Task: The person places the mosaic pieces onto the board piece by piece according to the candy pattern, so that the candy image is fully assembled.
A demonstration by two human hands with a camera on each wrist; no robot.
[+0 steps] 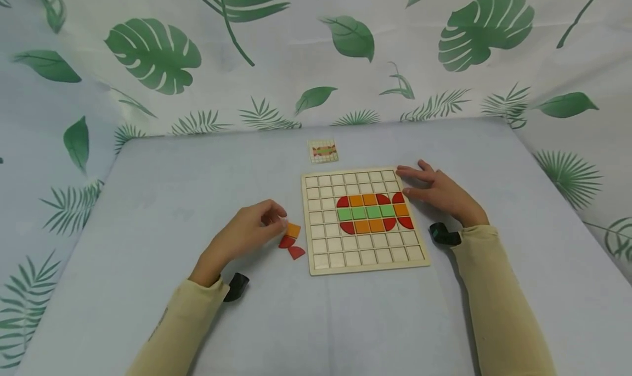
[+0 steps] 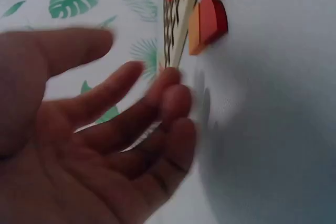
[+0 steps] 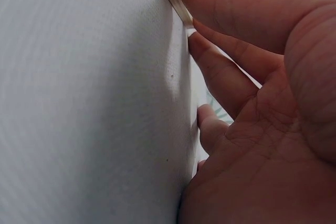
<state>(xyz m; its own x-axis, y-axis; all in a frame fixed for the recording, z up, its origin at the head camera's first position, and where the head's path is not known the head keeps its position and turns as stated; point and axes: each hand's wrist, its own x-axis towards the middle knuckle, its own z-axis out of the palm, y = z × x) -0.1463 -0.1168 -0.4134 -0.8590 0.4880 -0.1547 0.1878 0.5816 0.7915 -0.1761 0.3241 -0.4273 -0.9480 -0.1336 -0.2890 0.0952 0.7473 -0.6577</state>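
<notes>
A wooden grid board [image 1: 337, 259] lies on the table, bearing green squares, orange squares and red quarter-round tiles in a pattern on its middle and right. To its left, my left hand [image 1: 247, 232] is beside a loose orange square tile [image 1: 293, 230] and two red quarter-round tiles, one red tile [image 2: 214, 20] against the orange one. In the left wrist view, the thumb and loosely bent fingers stand apart with nothing between them. My right hand [image 1: 444, 194] rests at the board's upper right edge, its thumb [image 3: 231, 9] touching the rim and its fingers extended.
Behind the board lies a small pattern card [image 1: 323, 151] showing a similar coloured design on a grid. A pale cloth covers the table [image 1: 257, 332]. Leaf-printed fabric [image 1: 276, 74] hangs along the back and sides. Dark wrist devices [image 1: 237, 287] sit by both cuffs.
</notes>
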